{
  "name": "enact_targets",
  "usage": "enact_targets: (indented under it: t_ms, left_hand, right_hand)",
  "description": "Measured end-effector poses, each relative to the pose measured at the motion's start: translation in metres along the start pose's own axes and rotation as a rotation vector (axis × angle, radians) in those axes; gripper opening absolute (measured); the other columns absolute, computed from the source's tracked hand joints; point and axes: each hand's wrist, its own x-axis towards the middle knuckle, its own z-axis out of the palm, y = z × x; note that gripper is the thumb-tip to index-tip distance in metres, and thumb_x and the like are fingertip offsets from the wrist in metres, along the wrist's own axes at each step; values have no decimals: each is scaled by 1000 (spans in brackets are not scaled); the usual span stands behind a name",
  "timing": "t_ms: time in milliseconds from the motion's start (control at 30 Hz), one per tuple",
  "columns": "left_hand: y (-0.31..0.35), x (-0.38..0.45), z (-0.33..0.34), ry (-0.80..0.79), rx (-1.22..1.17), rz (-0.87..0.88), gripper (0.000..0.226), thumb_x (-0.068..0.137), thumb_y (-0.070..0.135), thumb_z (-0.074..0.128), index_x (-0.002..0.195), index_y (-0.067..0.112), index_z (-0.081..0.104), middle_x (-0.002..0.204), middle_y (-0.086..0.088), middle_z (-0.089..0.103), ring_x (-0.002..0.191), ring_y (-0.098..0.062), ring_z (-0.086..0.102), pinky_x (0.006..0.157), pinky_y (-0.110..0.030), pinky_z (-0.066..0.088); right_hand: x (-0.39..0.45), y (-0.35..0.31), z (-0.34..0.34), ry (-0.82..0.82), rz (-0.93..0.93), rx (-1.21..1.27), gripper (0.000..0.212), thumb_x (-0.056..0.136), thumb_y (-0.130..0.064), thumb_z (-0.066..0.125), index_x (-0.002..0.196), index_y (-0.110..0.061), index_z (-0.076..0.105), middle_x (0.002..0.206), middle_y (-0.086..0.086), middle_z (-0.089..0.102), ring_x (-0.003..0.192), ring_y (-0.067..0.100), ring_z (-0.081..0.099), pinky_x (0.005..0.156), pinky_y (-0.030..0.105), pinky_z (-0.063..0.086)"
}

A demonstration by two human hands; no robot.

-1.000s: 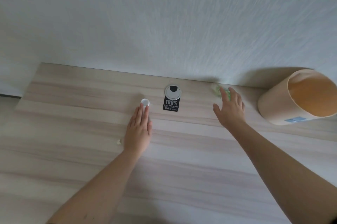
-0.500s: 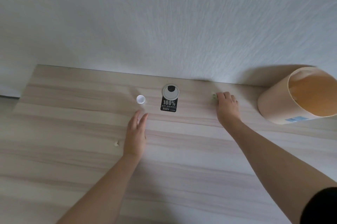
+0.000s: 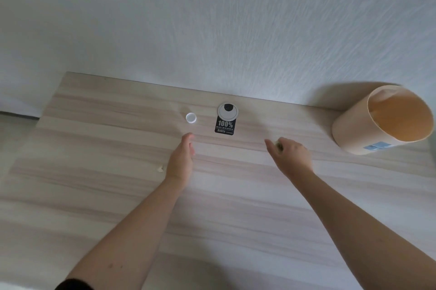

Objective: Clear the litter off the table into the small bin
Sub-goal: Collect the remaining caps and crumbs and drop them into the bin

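The right hand (image 3: 291,155) is closed on a small greenish scrap (image 3: 279,146), left of the bin (image 3: 354,129). Carry it rightward over the bin's mouth before letting go. The left hand (image 3: 180,160), loosely open and empty, hovers further left, near the cap (image 3: 190,117).

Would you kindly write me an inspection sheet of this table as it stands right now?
Surface: pale wood-grain table, against a white wall.
Job's things: small beige bin at far right, tilted toward the camera; white bottle cap and a small pale scrap lie loose on the table.
Clutter: black "100%" label.
Hands: left hand open, empty, short of the cap; right hand closed on a greenish scrap.
Cables: nothing seen; round grey cable-port cover only.
Surroundings: nothing else seen.
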Motion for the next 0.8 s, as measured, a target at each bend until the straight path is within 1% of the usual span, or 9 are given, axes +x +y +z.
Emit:
enact_targets:
  t_ms: [100,167,267,333,400,533,633,733,800]
  left_hand:
    - [2,-1,-15,47,-35,-45,15,96,20,41,108,22,50,67,-7,60,61,-31,58,58,-34,45]
    - [-1,-6,-31,88,-12,-32,9,96,27,42,96,27,51,60,-2,58,58,-28,56,54,-33,42]
    - [-9,-11,-57,132,70,-32,19,96,33,41,82,22,49,55,-1,52,61,-34,54,53,-33,35]
    - [-18,-12,-72,157,137,-78,29,95,37,39,75,18,47,61,-10,57,66,-37,56,55,-35,34]
    - [-28,-14,-85,131,190,-114,31,92,42,41,71,19,48,64,-7,59,70,-35,58,57,-32,34]
    - [-53,-13,-94,-73,258,-85,20,84,46,55,83,25,55,61,4,52,71,-28,61,57,-30,35]
    - [-71,-11,-90,-204,261,-19,27,79,45,64,96,26,55,73,4,58,77,-25,60,61,-29,37]
    - [-84,-10,-82,-245,225,58,34,77,37,70,102,23,53,95,1,62,85,-21,58,68,-30,40]
    - [-88,-10,-77,-247,200,81,31,77,32,71,99,20,54,95,-3,60,84,-24,58,70,-33,45]
  right_hand:
    - [-14,-4,1,-60,23,-11,58,85,-66,31,54,-19,42,50,-3,48,49,16,46,43,27,25]
    - [-20,-13,-1,-109,23,-13,58,87,-65,30,58,-21,54,54,-3,53,54,18,50,45,27,29]
    - [-27,-31,-4,-155,-9,-10,51,90,-58,33,59,-25,55,55,-7,51,60,21,50,50,29,31]
    - [-30,-44,-5,-169,-45,0,45,92,-52,34,61,-29,56,57,-4,52,62,23,49,53,29,33]
    - [-33,-56,-4,-171,-73,23,42,93,-48,36,62,-28,56,61,0,55,64,26,52,53,29,34]
    - [-34,-77,7,-214,-82,37,38,95,-40,37,68,-21,56,70,4,62,73,31,59,58,33,43]
    - [-34,-89,20,-240,-69,99,22,95,-28,40,102,-24,60,87,-1,72,81,27,62,69,34,49]
    - [-41,-107,36,-252,-99,120,27,95,-21,41,117,-30,54,100,-9,72,92,22,63,75,34,48]
    - [-48,-125,50,-290,-145,121,28,95,-23,44,121,-32,52,107,-10,70,96,20,62,78,34,49]
